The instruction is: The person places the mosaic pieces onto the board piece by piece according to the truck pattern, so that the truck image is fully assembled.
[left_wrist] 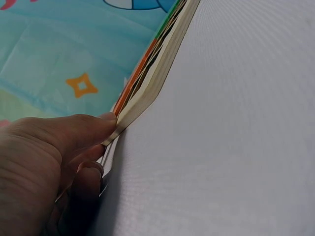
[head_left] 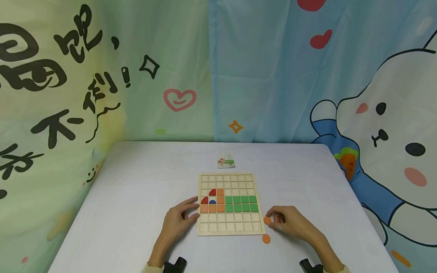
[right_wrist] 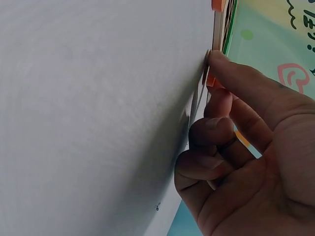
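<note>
On the table lies a wooden grid board (head_left: 232, 227). Its cells hold several green squares (head_left: 236, 207), several orange squares (head_left: 220, 200), two red quarter-round pieces (head_left: 205, 200) and a blue half-round piece (head_left: 212, 202). My left hand (head_left: 179, 220) rests at the board's left edge, thumb and fingertips against it; the left wrist view has the thumb at the board's rim. Just off the right edge, my right hand (head_left: 290, 223) pinches an orange disc (head_left: 267, 220) between thumb and index finger, the other fingers curled. A second orange disc (head_left: 266, 239) lies by the board's lower right corner.
A small picture card (head_left: 226, 161) with a grid and coloured design lies behind the board. White cloth covers the table (head_left: 136, 182). A printed curtain (head_left: 256, 76) hangs behind the table's far edge.
</note>
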`<state>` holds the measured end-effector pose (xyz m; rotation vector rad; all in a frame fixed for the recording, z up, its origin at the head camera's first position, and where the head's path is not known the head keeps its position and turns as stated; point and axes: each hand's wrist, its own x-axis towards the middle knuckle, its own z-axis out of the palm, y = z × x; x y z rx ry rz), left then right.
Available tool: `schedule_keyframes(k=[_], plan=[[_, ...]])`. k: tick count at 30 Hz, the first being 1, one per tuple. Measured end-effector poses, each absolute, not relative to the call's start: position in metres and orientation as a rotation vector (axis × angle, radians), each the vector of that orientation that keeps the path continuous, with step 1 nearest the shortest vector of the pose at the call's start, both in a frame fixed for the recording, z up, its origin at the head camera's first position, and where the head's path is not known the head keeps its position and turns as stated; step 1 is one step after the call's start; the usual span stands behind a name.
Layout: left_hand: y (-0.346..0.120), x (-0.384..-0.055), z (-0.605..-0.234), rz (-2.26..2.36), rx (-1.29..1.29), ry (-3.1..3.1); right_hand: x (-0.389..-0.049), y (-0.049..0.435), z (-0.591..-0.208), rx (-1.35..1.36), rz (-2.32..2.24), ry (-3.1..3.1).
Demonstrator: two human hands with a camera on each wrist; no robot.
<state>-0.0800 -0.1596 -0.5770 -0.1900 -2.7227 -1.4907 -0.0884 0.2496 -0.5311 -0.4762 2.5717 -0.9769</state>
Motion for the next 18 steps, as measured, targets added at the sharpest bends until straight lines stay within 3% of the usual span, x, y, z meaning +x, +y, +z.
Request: schedule_keyframes(k=[18], plan=[[-0.160, -0.080, -0.579, -1.441, -0.218, -2.711, -0.090, 0.234, -0.528, -0.547, -1.079, 2.546]])
